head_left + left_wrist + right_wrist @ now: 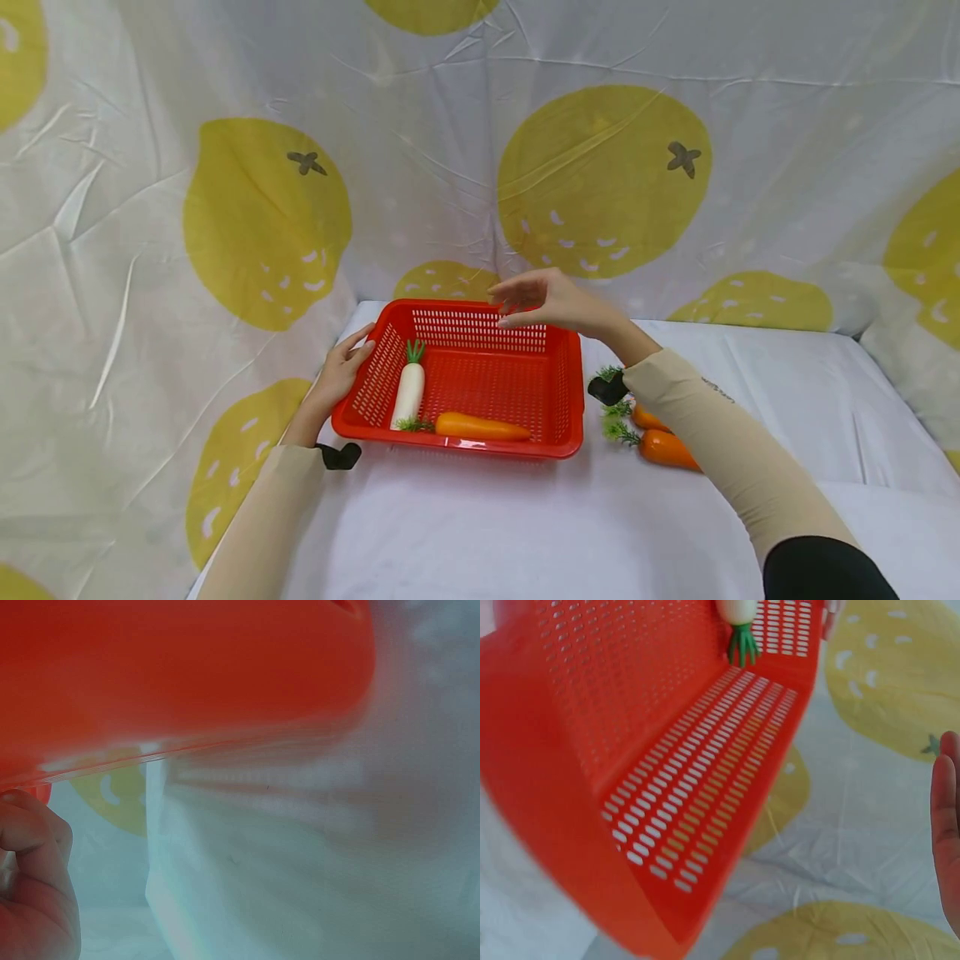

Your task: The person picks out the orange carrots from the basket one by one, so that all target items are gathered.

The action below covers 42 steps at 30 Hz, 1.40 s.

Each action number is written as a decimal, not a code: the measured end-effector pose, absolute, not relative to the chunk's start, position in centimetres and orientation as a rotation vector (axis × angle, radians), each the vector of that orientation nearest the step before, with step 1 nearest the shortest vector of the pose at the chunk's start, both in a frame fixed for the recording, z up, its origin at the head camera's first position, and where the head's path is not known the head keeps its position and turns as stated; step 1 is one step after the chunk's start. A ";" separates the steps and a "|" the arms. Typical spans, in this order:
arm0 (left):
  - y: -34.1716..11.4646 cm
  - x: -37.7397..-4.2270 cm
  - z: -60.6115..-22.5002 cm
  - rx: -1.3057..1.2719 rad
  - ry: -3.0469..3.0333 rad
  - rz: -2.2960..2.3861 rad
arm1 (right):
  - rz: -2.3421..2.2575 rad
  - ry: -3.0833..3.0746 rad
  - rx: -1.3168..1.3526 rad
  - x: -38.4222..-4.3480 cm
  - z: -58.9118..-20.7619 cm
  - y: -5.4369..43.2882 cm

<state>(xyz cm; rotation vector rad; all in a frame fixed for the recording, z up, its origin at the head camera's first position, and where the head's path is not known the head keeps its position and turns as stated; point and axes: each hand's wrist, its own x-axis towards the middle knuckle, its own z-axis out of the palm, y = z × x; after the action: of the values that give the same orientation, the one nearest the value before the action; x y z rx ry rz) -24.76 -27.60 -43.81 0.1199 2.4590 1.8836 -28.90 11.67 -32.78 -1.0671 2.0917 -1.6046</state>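
Note:
A red plastic basket (480,454) with slotted walls stands in front of me. Inside lie a white radish (410,392) with a green top, along the left side, and an orange carrot (482,427) along the front wall. My left hand (339,375) holds the basket's left rim; in the left wrist view its bent fingers (34,832) are right at the red edge. Over the basket's back right part hovers my right hand (551,302), fingers loosely bent, thumb apart, nothing between them. Only a strip of that hand enters the right wrist view, at the right edge.
To the right of the basket, on the white-covered table (480,525), lie carrots (667,450) with green tops, partly behind my right forearm. A lemon-print cloth (420,167) hangs behind the table and along its left side.

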 end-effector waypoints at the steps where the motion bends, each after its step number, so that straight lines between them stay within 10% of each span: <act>1: -27.6 -24.7 -43.8 0.116 2.454 1.885 | -1.605 2.092 -1.069 -29.0 -33.1 11.2; 42: -27.9 -25.1 -45.0 0.113 2.510 1.856 | -1.174 1.928 -1.078 -27.4 -42.9 1.4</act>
<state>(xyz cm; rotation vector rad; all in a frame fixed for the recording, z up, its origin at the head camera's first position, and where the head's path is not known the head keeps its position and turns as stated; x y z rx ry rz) -25.07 -27.87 -44.98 0.1134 2.5100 1.8564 -27.42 1.40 -42.92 -1.0780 1.9276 -1.1736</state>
